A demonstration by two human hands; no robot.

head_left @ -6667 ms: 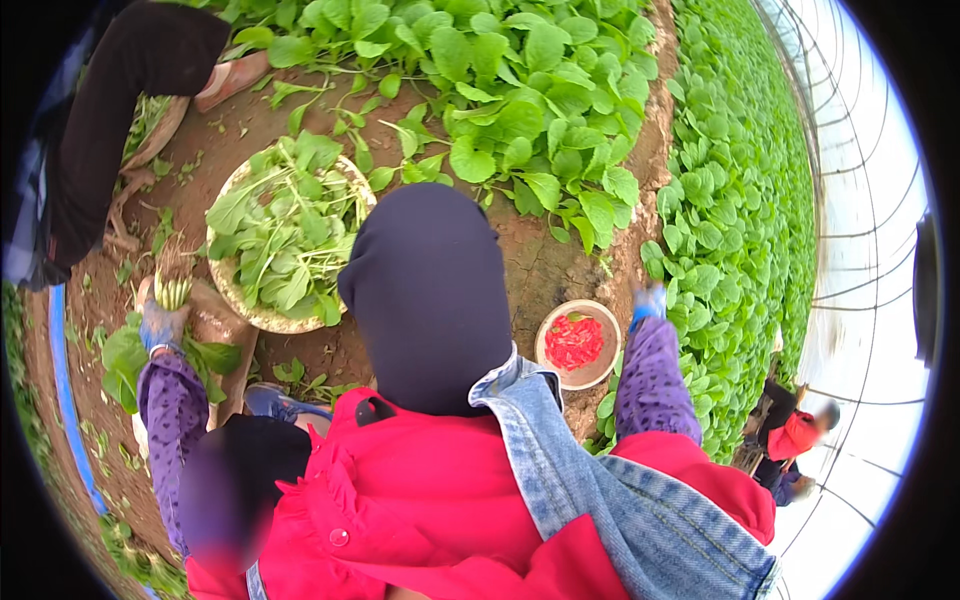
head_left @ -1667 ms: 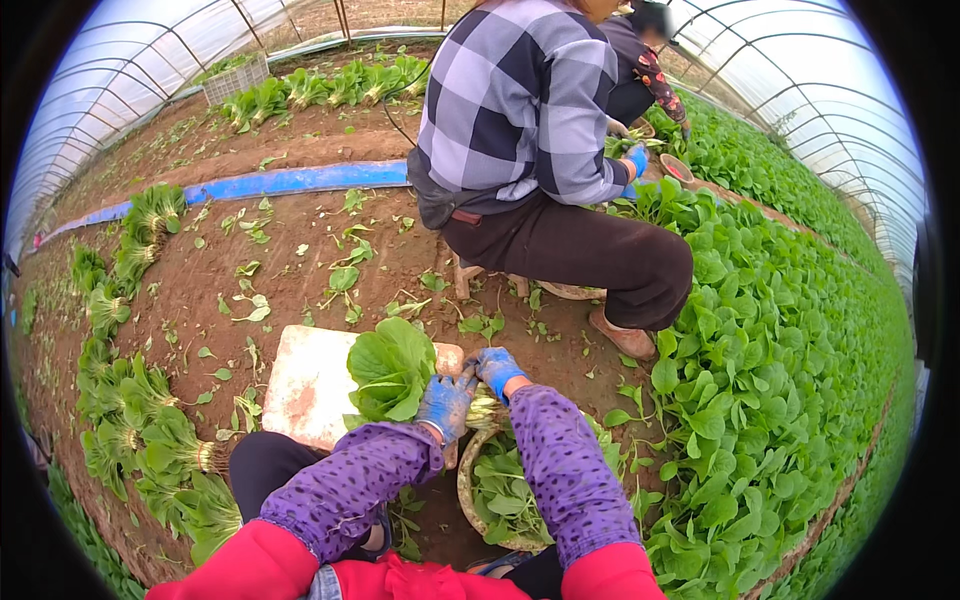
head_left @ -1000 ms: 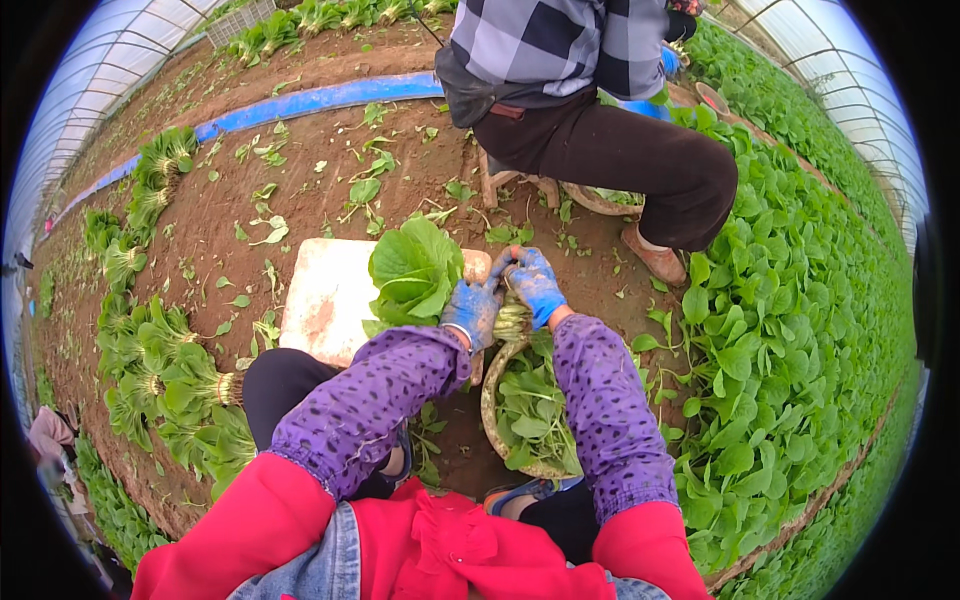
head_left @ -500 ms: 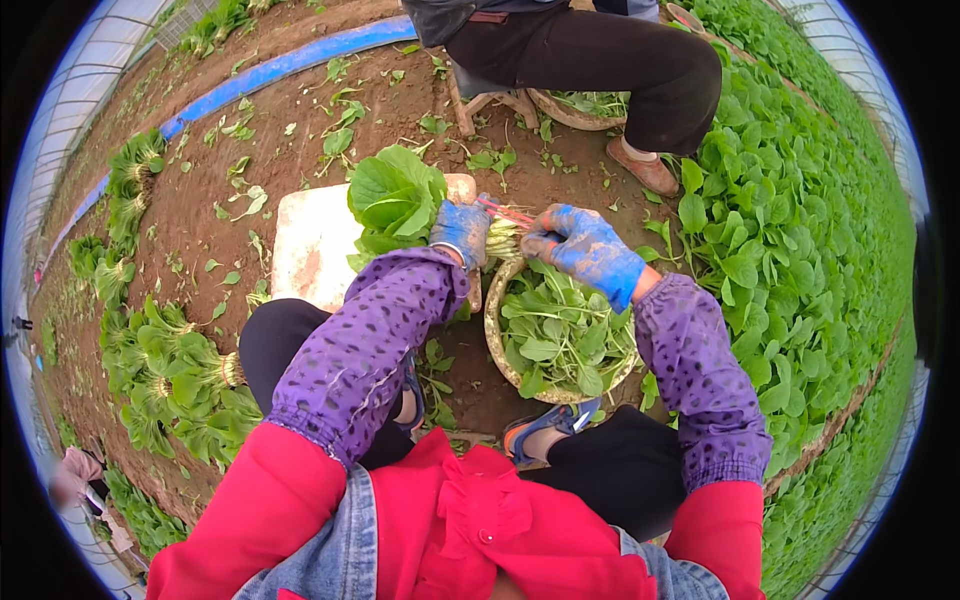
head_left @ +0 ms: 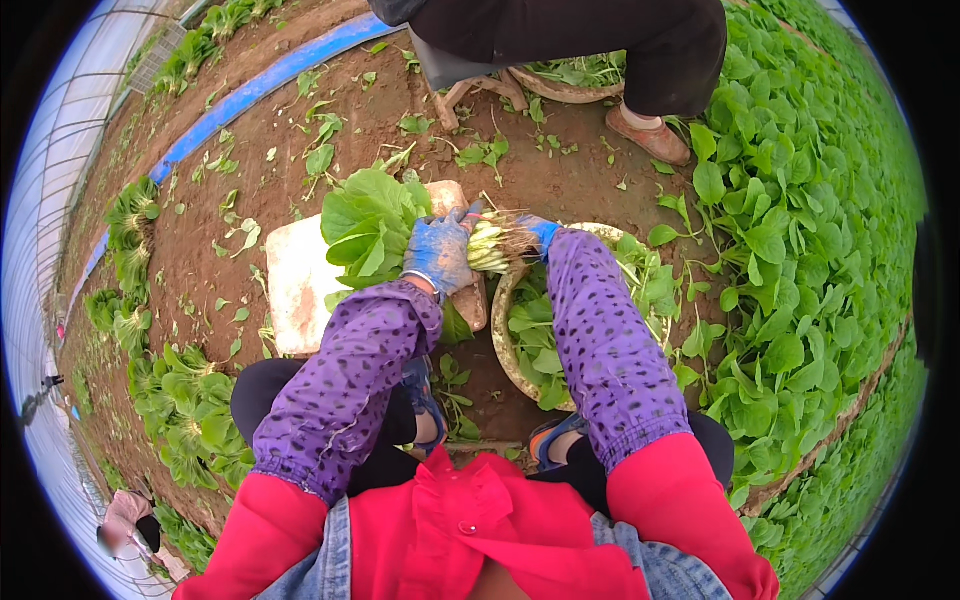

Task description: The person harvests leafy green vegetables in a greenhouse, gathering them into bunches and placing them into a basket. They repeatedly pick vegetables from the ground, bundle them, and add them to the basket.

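My left hand [head_left: 440, 253], in a soiled blue glove, is closed around a bunch of leafy greens [head_left: 370, 225]. The broad leaves point left, and the pale stems with thin brown roots [head_left: 490, 246] stick out to the right. A little reddish strip shows by the stems near my left fingers. At the root end is my right hand [head_left: 542, 234], also in a blue glove; its fingers are mostly hidden behind the roots and the sleeve, so its grip cannot be made out. Beneath the bunch lies a pale, dirt-stained block [head_left: 296, 290].
A round basket [head_left: 503, 345] of loose leaves stands under my right forearm. Bundled greens [head_left: 190, 410] lie in rows at left. Growing greens [head_left: 800, 260] fill the right side. Across from me a person in dark trousers [head_left: 570, 35] sits on a low stool [head_left: 455, 85].
My right hand has moved in to the root end, its fingers now mostly hidden. The red strip stretched between my hands earlier barely shows now. The bunch has shifted slightly left.
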